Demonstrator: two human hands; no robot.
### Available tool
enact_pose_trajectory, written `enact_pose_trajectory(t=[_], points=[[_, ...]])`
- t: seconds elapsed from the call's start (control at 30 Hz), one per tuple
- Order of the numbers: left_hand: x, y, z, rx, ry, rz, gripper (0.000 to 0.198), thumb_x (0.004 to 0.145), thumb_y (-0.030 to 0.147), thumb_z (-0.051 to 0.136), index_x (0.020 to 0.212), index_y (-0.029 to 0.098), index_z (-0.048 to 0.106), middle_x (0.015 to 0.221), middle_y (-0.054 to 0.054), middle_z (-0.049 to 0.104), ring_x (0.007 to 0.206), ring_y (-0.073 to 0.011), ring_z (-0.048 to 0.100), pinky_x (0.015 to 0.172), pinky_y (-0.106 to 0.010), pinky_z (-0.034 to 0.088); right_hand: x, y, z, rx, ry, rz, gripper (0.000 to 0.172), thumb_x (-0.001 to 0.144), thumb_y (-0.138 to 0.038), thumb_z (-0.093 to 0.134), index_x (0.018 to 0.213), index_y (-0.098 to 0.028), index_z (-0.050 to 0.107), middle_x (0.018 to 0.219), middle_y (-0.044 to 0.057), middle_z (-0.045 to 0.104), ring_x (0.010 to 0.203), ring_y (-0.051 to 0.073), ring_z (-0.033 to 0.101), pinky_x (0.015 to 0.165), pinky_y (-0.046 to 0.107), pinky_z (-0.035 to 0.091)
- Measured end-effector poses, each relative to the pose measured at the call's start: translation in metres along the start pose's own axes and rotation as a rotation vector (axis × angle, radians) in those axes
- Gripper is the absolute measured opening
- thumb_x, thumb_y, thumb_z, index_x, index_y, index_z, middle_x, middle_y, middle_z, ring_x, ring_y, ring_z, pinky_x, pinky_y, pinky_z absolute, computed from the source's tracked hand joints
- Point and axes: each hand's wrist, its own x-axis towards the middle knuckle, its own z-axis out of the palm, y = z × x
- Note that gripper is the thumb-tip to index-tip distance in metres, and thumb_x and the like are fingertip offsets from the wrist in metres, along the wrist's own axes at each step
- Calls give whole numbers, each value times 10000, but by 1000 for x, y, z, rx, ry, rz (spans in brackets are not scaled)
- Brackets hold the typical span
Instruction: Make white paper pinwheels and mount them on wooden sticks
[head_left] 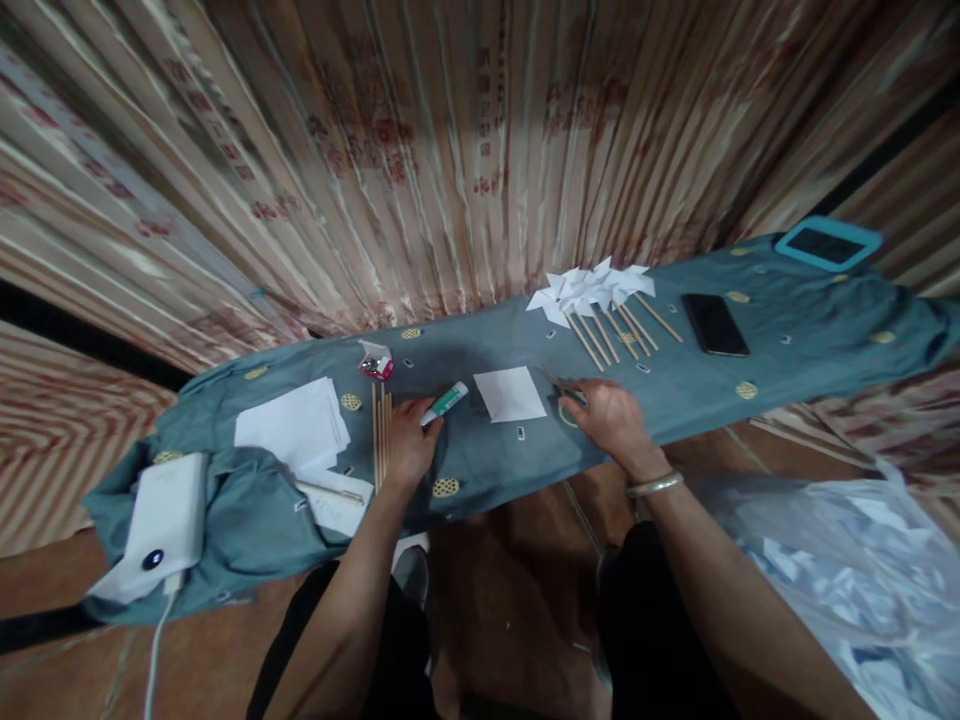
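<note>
Glue stick (444,402): white tube w/ green band, lying slanted, tip up-right, back end pinched in left hand (409,440). White paper sq. (510,393): flat on blue-clothed table (487,460), just right of stick. Scissors (562,405): yellowish handle loop, thin blades twd paper, mostly hidden under right hand (611,415).

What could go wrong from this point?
1. The left hand holds the glue stick close to the loose wooden sticks; a sweep might roll them off the cloth.
2. The power bank sits where that cloth bunches at its end, cable hanging down; a tug could drop it.
</note>
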Motion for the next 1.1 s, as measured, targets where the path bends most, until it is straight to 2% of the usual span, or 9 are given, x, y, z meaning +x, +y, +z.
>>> enact_pose_trajectory(t=[0.1, 0.2, 0.27, 0.43, 0.57, 0.7, 0.83, 1.0, 1.1], points=[[6, -1, -4, -74, 14, -23, 244, 810, 211, 598, 1026, 164, 702, 1012, -107, 692, 1015, -283, 627, 970, -461, 477, -2, -7, 1, 113, 67, -73, 218, 881, -280, 602, 1017, -138, 695, 980, 153, 755, 913, 285, 691, 832, 366, 505], [6, 8, -9, -295, 73, -145, 275, 787, 274, 623, 1024, 165, 711, 981, -86, 696, 930, -253, 646, 891, -408, 501, -4, -21, 1, 328, 78, -79, 209, 896, -284, 566, 980, -158, 710, 999, 151, 752, 932, 283, 693, 846, 385, 512], [2, 23, -11, -542, 60, -231, 334, 769, 342, 651, 1044, 162, 713, 928, -60, 704, 839, -216, 652, 804, -353, 509, -5, -35, 0, 583, 19, -12, 213, 881, -344, 589, 955, -192, 720, 968, 120, 759, 845, 253, 704, 802, 376, 524], [-19, 72, -9, -1062, -231, -274, 414, 656, 416, 771, 975, 153, 736, 771, -20, 713, 647, -136, 605, 656, -265, 490, -14, -68, -3, 1453, -290, 219, 390, 677, -516, 778, 931, -225, 726, 880, 35, 752, 766, 171, 670, 690, 285, 509], [-28, 88, -9, -1176, -286, -338, 426, 631, 432, 797, 948, 157, 723, 775, -19, 717, 602, -117, 608, 602, -239, 473, -19, -81, -6, 1726, -395, 408, 337, 588, -481, 851, 726, -196, 736, 709, -12, 708, 629, 88, 573, 590, 208, 443], [-26, 80, -12, -1129, -281, -339, 363, 648, 442, 778, 850, 151, 698, 713, -10, 696, 575, -113, 602, 574, -227, 456, -15, -83, -7, 1862, -387, 578, 339, 530, -422, 900, 659, -174, 708, 649, -25, 685, 574, 61, 566, 524, 163, 435], [-22, 62, -16, -996, -227, -283, 319, 715, 438, 722, 863, 157, 695, 804, -33, 721, 606, -119, 598, 605, -244, 474, -9, -81, -8, 1998, -368, 761, 352, 540, -401, 908, 683, -192, 663, 629, -27, 691, 562, 83, 625, 467, 150, 461], [-19, 37, -18, -496, -126, -75, 228, 793, 291, 660, 989, 196, 729, 935, -46, 692, 778, -170, 624, 725, -298, 518, -9, -78, -9, 2132, -508, 767, 317, 712, -412, 810, 648, -214, 571, 571, -40, 649, 498, 76, 592, 372, 139, 413], [-15, 28, -17, -207, -111, 66, 283, 813, 164, 605, 1061, 228, 725, 1081, -69, 641, 965, -214, 619, 863, -350, 525, -11, -76, -6, 2164, -502, 731, 257, 759, -399, 773, 711, -224, 590, 620, -42, 668, 515, 90, 606, 384, 166, 438]])
